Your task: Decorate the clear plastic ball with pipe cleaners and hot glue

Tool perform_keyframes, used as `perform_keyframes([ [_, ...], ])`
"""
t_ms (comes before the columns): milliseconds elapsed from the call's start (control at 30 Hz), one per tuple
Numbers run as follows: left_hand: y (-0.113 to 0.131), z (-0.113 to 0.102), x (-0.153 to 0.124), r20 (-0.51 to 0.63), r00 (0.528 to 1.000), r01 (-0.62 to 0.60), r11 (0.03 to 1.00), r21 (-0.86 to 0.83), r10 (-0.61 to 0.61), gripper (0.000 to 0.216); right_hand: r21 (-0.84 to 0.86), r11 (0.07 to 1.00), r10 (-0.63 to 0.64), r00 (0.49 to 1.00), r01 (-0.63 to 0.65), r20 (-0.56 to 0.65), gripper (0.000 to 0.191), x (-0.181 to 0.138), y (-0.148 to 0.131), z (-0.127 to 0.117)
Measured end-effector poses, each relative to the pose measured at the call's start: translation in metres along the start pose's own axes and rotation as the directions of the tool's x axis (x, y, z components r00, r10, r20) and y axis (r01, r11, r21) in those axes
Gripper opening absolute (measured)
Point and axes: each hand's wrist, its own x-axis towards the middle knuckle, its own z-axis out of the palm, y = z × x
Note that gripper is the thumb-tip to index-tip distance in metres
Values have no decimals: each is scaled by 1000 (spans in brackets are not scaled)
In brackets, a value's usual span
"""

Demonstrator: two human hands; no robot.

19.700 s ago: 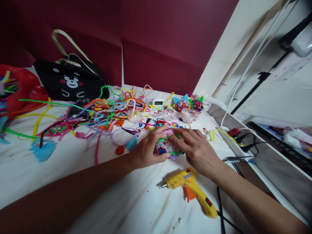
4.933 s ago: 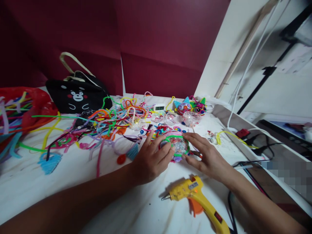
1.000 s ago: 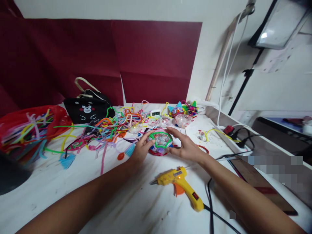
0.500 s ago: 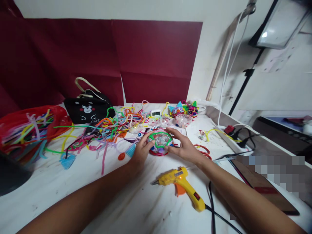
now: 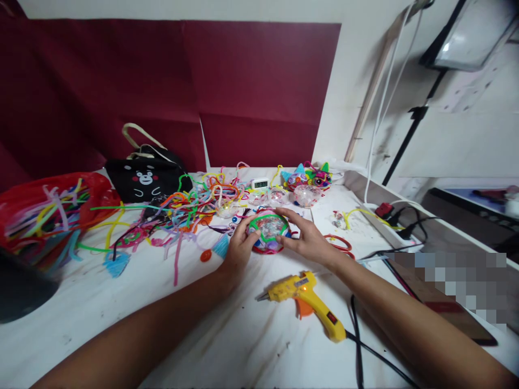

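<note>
Starts at the left with a red bag (image 5: 104, 188) of coloured pipe cleaners (image 5: 60, 210), passes a black bag (image 5: 152, 179) at the far side, then reaches a tangled heap of loose stems (image 5: 211, 197). Shows the left hand (image 5: 239, 246) curled around the left side of a round craft piece (image 5: 271, 228), with the thumb on its front. Places that piece mid-scene, between both hands; cannot tell whether resting on the white table (image 5: 227, 346) or lifted. Already carries a green outline, a pink-red rim and purple and blue trims, so looks well advanced; cannot tell the amount left. Faces up and towards the near side; being round, offers no clear long axis. Has a blue-eared figure (image 5: 295, 179) beyond, and a yellow glue gun (image 5: 290, 289) lying nearer, untouched, with its nozzle pointing left. Ends with the right hand (image 5: 310, 240) clasping the right side in a fairly wide grip, from far rim to front.
</note>
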Motion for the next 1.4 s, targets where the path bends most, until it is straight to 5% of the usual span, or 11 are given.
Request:
perform_keyframes([
  [267, -5, -1, 4, -6, 999, -53, 998, 41, 53, 47, -74, 997, 12, 1000, -12, 2, 60, -6, -17, -22],
  [400, -8, -2, 6, 4, 998, -69, 996, 65, 69, 47, -260, 959, 125, 992, -114, 26, 27, -35, -41, -38],
  [500, -8, -2, 7, 27, 997, -79, 994, 72, 77, 49, -372, 895, 317, 937, -245, 147, 21, -67, -57, -43],
  [667, -7, -2, 8, 31, 996, -81, 995, 53, 79, 50, -503, 778, 565, 770, -378, 296, 25, -102, -70, -42],
  [800, -6, -1, 8, 23, 997, -81, 995, 52, 80, 49, -442, 780, 608, 704, -444, 367, 19, -105, -74, -40],
  [1200, -4, -2, 11, 22, 994, -105, 992, 65, 104, 47, -466, 737, 653, 693, -489, 305, 10, -96, -74, -28],
  [1400, -4, -5, 15, 9, 994, -108, 989, 103, 108, 45, -205, 706, 702, 630, -678, 332, 9, -97, -59, -27],
])
